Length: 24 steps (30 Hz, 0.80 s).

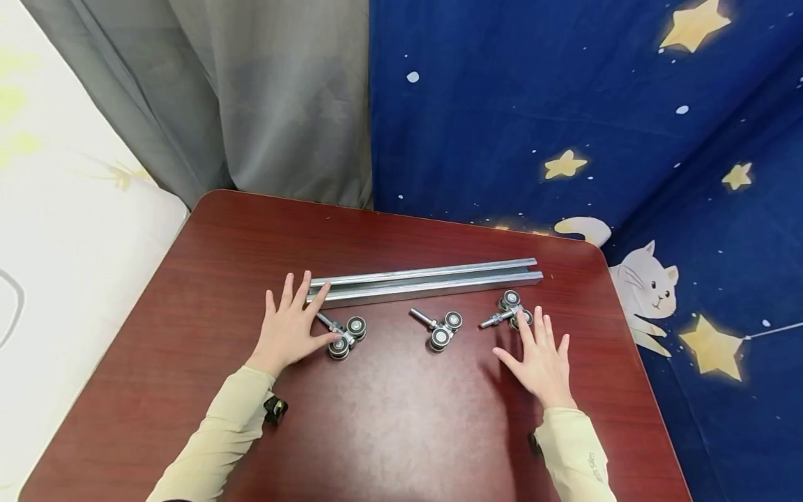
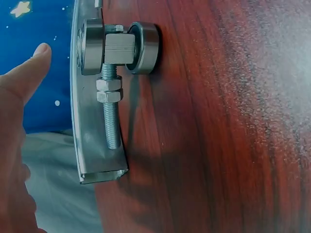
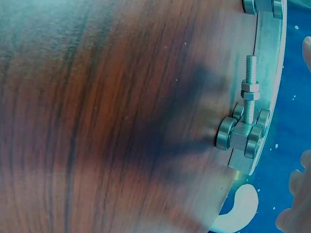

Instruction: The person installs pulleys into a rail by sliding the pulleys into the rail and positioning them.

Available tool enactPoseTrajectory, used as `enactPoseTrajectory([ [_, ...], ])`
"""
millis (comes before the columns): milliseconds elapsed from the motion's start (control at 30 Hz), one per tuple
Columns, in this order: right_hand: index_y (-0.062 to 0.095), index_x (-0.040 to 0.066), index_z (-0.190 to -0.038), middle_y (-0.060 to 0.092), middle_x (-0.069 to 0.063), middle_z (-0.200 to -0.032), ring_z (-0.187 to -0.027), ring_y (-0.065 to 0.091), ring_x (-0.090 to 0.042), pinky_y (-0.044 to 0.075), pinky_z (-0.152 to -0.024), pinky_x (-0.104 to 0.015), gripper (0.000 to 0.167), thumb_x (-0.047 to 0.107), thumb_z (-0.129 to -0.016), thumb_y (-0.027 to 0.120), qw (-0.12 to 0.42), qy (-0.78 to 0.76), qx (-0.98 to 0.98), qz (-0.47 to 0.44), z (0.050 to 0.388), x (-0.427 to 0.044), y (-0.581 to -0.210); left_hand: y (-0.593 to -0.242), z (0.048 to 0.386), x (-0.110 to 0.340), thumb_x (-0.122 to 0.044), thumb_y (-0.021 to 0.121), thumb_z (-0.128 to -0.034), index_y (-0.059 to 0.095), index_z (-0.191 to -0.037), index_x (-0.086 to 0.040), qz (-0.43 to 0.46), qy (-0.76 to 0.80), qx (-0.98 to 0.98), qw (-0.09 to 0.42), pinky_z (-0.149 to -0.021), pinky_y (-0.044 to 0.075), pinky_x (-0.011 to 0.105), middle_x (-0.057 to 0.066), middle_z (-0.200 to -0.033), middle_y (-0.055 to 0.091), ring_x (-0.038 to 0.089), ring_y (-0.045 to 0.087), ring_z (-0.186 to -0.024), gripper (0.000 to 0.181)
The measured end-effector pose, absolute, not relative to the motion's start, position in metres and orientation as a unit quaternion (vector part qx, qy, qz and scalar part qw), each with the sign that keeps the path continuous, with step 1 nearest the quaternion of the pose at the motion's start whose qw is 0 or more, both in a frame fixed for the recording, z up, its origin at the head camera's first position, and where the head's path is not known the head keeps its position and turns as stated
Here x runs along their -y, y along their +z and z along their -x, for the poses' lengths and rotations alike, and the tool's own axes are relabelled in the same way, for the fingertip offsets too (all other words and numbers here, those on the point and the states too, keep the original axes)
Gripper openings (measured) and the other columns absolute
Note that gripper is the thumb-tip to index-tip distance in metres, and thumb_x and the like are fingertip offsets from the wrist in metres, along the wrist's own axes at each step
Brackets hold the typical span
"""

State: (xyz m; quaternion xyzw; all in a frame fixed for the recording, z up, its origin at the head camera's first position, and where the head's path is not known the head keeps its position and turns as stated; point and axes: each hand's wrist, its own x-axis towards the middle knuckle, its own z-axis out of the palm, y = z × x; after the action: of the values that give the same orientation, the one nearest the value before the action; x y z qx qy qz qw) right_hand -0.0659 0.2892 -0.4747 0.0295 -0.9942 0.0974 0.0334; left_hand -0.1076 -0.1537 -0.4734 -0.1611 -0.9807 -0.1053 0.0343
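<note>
A silver C-shaped metal track (image 1: 433,280) lies across the table, its slot facing up in the head view. In front of it lie three roller trolleys with threaded bolts: a left one (image 1: 347,337), a middle one (image 1: 441,331) and a right one (image 1: 513,311). My left hand (image 1: 290,336) is spread with straight fingers beside the left trolley, close to the track's left end. Near the right trolley (image 3: 243,133) my right hand (image 1: 541,359) is spread too, its fingers apart. Both hands hold nothing. Whether any fingertip touches metal, I cannot tell.
The reddish-brown table (image 1: 389,432) has rounded corners. Behind it hang a grey curtain (image 1: 295,104) and a blue curtain (image 1: 489,125) with stars and a white cat. A white surface (image 1: 69,244) lies to the left.
</note>
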Motion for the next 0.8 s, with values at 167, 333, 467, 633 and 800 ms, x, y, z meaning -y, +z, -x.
enactPoseTrajectory([
  [167,0.025,0.013,-0.143,0.014,-0.022,-0.148,-0.136,0.013,-0.037,0.008,-0.098,-0.069,0.085,0.059,-0.078,0.056,0.016,0.115,0.993,-0.027,0.078,-0.292,-0.470,-0.472,0.112,0.153,-0.068,0.055,-0.0720,0.021,-0.145,-0.022,0.144,-0.113,0.983,0.009,-0.099,0.007,0.068,0.016,-0.150,0.012,0.039,0.003,-0.137,0.093],
  [333,0.019,0.016,-0.145,0.011,-0.022,-0.149,-0.135,0.012,-0.039,0.010,-0.098,-0.068,0.086,0.057,-0.080,0.056,-0.005,0.135,0.991,-0.023,0.096,-0.299,-0.462,-0.474,0.115,0.155,-0.064,0.057,-0.0735,0.020,-0.145,-0.021,0.129,-0.116,0.985,-0.008,-0.098,0.012,0.068,0.016,-0.151,0.010,0.040,0.009,-0.135,0.091],
  [467,0.020,0.015,-0.145,0.012,-0.022,-0.149,-0.134,0.016,-0.039,0.013,-0.100,-0.066,0.084,0.054,-0.081,0.057,-0.015,0.134,0.990,-0.033,0.111,-0.304,-0.455,-0.476,0.117,0.157,-0.064,0.058,-0.0734,0.019,-0.145,-0.022,0.123,-0.117,0.986,-0.008,-0.098,0.014,0.067,0.016,-0.151,0.010,0.041,0.013,-0.135,0.092],
  [633,0.024,0.012,-0.143,0.020,-0.022,-0.146,-0.131,0.024,-0.040,0.018,-0.102,-0.061,0.079,0.045,-0.081,0.061,-0.017,0.127,0.990,-0.057,0.127,-0.308,-0.449,-0.474,0.117,0.158,-0.061,0.060,-0.0738,0.016,-0.146,-0.022,0.111,-0.123,0.986,-0.011,-0.098,0.012,0.069,0.016,-0.151,0.008,0.042,0.012,-0.134,0.093],
  [800,0.025,0.010,-0.143,0.024,-0.024,-0.144,-0.129,0.028,-0.042,0.025,-0.100,-0.059,0.075,0.037,-0.083,0.060,-0.015,0.128,0.989,-0.073,0.139,-0.313,-0.448,-0.473,0.114,0.157,-0.059,0.061,-0.0738,0.019,-0.145,-0.019,0.094,-0.145,0.985,-0.010,-0.096,0.012,0.070,0.017,-0.150,0.010,0.043,0.014,-0.133,0.092],
])
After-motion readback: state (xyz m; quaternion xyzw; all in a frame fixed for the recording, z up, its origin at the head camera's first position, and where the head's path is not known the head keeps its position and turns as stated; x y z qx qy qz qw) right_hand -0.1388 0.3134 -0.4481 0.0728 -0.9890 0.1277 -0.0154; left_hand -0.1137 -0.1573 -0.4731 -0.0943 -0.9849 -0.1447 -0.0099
